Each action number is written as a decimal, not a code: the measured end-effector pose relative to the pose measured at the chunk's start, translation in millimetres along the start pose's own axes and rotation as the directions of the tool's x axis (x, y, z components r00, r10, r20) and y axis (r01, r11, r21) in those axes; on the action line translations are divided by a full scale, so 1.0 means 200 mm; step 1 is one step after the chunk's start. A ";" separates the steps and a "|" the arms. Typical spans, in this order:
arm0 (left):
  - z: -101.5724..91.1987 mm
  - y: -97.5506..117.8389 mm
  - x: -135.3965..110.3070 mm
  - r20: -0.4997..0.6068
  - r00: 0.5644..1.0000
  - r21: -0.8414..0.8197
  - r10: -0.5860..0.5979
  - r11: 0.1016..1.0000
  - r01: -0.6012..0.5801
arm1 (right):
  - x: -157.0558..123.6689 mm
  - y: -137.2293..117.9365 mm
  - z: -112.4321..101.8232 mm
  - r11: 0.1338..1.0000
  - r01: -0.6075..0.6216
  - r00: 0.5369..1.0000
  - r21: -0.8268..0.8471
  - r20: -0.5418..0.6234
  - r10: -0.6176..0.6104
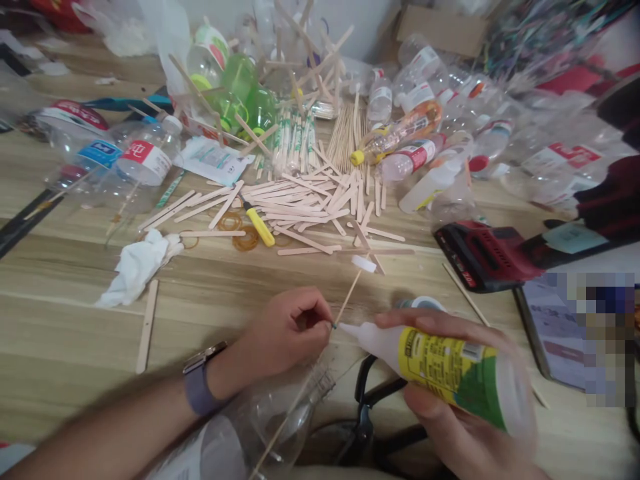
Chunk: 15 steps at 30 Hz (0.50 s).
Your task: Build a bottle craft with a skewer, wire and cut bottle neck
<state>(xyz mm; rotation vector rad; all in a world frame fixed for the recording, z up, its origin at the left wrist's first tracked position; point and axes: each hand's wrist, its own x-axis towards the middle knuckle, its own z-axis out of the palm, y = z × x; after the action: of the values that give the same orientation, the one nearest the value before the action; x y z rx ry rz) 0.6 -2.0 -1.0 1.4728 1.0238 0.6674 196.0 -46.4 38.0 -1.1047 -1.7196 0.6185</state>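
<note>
My left hand (280, 330), with a watch on its wrist, is closed in a pinch at a thin wooden stick (349, 297). A small white piece (364, 264) sits at the stick's far end. My right hand (460, 400) is wrapped round a glue bottle (450, 373) with a yellow and green label. Its tilted nozzle points left, its tip at or very near the stick beside my left fingertips; contact is hard to tell. Below my left hand lies a clear plastic bottle (280, 427) with its neck toward the right. Black-handled scissors (364, 417) are partly hidden behind the glue bottle.
Loose craft sticks (300, 203) spread across the middle, with a yellow-handled screwdriver (259, 225) and rubber bands (245, 238). Plastic bottles (415, 157) crowd the back. A red-black power tool (490, 257) and a phone (550, 333) are at right. Crumpled tissue (137, 267) lies left.
</note>
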 end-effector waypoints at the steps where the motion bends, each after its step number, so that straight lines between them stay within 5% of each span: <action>1: 0.00 0.00 0.00 -0.002 1.000 -0.005 0.002 1.000 -0.002 | 0.00 0.00 0.00 1.000 0.002 1.000 -0.002 0.008 -0.002; 10: 0.00 -0.01 0.00 -0.019 1.000 0.023 0.024 0.999 -0.023 | -0.06 0.04 -0.01 0.996 -0.021 0.997 0.085 0.070 0.015; 15: 0.00 -0.01 0.01 -0.022 0.999 0.041 0.028 0.999 -0.027 | -0.05 0.02 -0.03 1.000 0.001 0.995 -0.005 0.104 0.000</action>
<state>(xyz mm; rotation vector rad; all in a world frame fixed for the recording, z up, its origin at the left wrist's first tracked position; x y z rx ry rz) 0.9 -0.9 -2.4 1.5201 1.0414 0.6878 204.4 -54.7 33.2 -1.0919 -1.8106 0.6823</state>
